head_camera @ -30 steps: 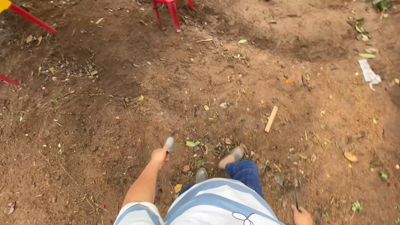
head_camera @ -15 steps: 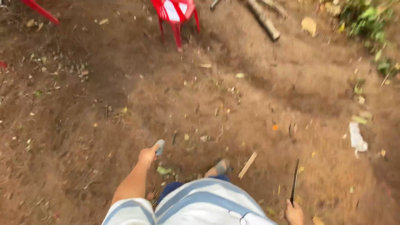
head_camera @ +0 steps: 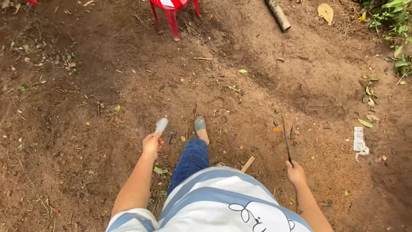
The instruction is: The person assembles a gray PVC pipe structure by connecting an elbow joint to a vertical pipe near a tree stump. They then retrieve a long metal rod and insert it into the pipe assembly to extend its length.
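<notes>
**Two hands, two tools, over bare dirt**

Near edge: striped blue-and-white shirt (head_camera: 214,202), blue jeans leg (head_camera: 192,157) stepping forward, grey shoe (head_camera: 199,123) on the soil. Left hand (head_camera: 151,145), grip closed around a small grey tool (head_camera: 161,125) (kind unclear; only its rounded end shows past the fingers). Right hand (head_camera: 295,172), grip closed on the lower end of a thin dark blade (head_camera: 286,141) that points away over the ground. Wood scrap (head_camera: 247,163) lies between leg and right hand. Right: crumpled paper (head_camera: 358,141). Far: red plastic chair (head_camera: 171,13) legs, a log (head_camera: 278,15), green weeds (head_camera: 395,25) at far right.
</notes>
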